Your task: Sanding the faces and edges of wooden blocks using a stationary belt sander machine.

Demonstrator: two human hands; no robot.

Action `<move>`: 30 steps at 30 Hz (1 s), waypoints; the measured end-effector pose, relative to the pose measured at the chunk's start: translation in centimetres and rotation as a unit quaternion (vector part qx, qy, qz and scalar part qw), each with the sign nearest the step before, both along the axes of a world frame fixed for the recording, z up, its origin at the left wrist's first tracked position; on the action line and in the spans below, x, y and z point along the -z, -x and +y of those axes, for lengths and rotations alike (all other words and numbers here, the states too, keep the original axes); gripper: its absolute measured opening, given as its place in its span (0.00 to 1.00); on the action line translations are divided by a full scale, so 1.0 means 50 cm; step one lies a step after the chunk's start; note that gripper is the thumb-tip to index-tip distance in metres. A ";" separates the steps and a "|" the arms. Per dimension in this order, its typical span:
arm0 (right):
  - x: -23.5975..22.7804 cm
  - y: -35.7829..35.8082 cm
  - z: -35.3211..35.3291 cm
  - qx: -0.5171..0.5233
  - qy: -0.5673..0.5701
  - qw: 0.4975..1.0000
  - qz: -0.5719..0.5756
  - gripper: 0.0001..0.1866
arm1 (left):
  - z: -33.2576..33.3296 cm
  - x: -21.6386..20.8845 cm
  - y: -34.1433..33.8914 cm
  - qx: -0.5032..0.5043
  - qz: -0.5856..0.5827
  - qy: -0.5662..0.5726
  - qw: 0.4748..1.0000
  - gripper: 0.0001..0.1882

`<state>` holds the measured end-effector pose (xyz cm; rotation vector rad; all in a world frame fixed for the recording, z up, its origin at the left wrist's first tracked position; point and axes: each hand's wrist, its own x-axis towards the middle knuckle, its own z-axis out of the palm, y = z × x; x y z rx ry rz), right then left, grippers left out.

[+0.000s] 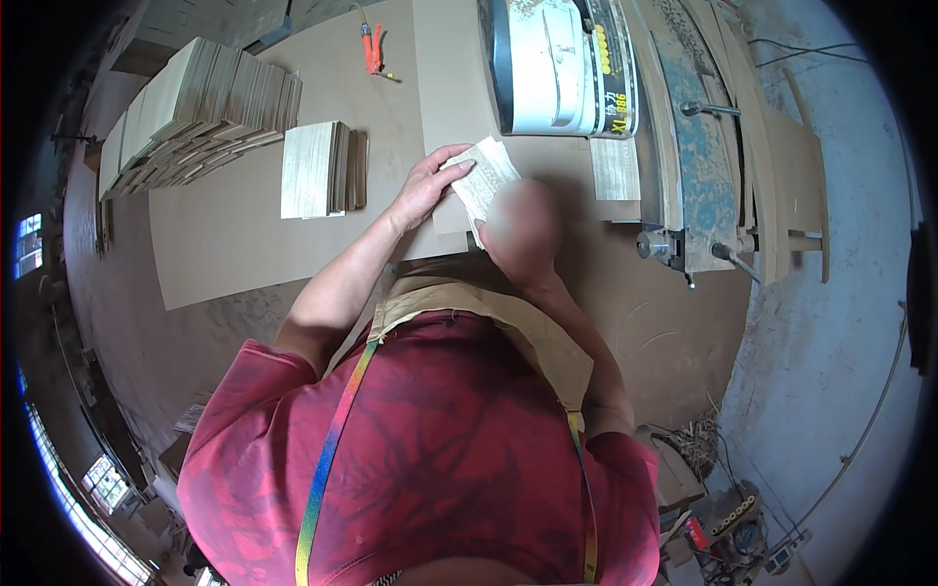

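Observation:
A small bundle of thin pale wooden sheets [479,180] is tilted between my two hands, above the near edge of the brown work board. My left hand [426,188] grips its left side, thumb on top and fingers beneath. My right hand [524,246] closes round the lower right part; a blur covers much of that hand, though a fingertip shows at the bundle's lower edge. Left of my hands, a short row of similar wooden sheets [318,172] stands on edge on the board [234,256].
Farther left stands a larger pile of thin wooden sheets [191,109]. An orange-red air blow gun [372,51] lies at the back. A white and black tub [559,73] stands at the back right, near another wooden sheet [616,168]. The worn blue metal machine [703,146] borders the right side.

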<state>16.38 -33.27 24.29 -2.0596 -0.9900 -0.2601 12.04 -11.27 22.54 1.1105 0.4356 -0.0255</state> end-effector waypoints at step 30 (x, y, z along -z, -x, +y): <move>0.063 -0.130 -0.196 0.229 0.173 0.954 -0.087 0.25 | 0.065 -0.013 0.044 0.095 -0.008 -0.082 0.992 0.36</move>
